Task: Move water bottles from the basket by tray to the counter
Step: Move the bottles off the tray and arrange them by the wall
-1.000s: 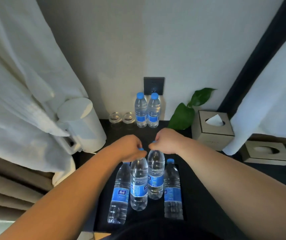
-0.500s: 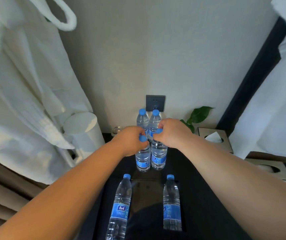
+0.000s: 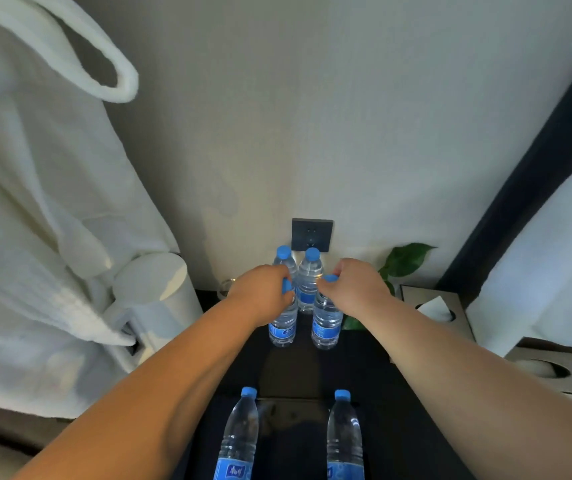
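Note:
My left hand (image 3: 263, 295) grips the blue-capped neck of a clear water bottle (image 3: 282, 326), held upright low over the dark counter (image 3: 374, 386). My right hand (image 3: 353, 287) grips the cap of a second bottle (image 3: 326, 323) just to its right. Both sit right in front of two bottles (image 3: 308, 277) standing against the wall. Two more bottles (image 3: 239, 441) (image 3: 344, 441) stand on the black tray (image 3: 293, 434) near me. Whether the held bottles touch the counter I cannot tell.
A white kettle (image 3: 154, 299) stands left on the counter under a hanging white robe (image 3: 42, 220). A dark wall socket (image 3: 311, 234) is behind the bottles. A green plant (image 3: 404, 259) and two tissue boxes (image 3: 431, 308) (image 3: 551, 372) stand to the right.
Both hands lifted two bottles off the tray and carried them forward to just before the wall pair. Over the last half second the two held bottles moved slightly apart.

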`<act>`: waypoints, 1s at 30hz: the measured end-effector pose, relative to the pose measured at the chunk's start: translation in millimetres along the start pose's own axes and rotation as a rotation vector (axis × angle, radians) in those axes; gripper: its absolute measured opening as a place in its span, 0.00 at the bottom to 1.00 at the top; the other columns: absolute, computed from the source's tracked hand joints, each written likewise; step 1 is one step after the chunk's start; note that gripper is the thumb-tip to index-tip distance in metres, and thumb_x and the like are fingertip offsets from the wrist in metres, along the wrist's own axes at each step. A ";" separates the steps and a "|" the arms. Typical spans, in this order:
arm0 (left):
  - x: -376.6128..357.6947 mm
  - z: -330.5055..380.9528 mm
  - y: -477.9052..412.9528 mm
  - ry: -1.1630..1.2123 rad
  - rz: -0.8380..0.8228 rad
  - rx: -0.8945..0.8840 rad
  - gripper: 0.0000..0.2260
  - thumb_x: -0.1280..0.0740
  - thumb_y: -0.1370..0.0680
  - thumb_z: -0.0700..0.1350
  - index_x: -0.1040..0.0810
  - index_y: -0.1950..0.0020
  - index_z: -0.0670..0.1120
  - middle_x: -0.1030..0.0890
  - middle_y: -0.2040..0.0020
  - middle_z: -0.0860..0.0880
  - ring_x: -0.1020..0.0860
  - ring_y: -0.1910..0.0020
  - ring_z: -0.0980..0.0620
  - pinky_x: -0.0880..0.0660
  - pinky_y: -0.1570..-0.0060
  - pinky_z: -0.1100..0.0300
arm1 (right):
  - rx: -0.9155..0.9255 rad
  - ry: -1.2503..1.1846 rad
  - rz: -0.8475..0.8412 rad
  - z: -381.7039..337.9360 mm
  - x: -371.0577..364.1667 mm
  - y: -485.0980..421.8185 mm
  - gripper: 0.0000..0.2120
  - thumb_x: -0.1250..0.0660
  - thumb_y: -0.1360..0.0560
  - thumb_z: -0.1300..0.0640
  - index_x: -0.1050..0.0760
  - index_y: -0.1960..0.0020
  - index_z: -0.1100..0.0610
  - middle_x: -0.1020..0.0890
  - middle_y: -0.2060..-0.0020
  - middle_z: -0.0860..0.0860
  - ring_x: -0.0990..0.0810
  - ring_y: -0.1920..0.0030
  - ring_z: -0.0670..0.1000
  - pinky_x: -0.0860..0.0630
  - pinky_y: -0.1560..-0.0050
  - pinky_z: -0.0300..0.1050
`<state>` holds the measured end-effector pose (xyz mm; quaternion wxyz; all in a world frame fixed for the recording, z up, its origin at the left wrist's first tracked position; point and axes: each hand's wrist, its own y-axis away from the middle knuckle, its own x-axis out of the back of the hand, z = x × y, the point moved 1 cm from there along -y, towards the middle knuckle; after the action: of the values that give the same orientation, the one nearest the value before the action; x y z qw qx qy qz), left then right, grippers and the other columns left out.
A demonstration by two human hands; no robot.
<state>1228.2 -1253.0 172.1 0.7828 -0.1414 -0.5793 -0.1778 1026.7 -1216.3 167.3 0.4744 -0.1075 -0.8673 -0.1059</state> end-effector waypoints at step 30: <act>-24.1 -19.1 -38.0 0.112 0.000 0.094 0.08 0.33 0.21 0.53 0.22 0.48 0.50 0.20 0.56 0.51 0.23 0.59 0.52 0.32 0.69 0.60 | -0.092 -0.028 0.071 27.7 -21.0 -69.1 0.14 0.36 0.18 0.50 0.27 0.35 0.56 0.18 0.50 0.54 0.19 0.56 0.55 0.25 0.63 0.47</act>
<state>1221.4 -1292.5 144.2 0.8198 -0.0943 -0.5422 -0.1582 995.8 -1276.2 129.3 0.4603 -0.1613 -0.8636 -0.1272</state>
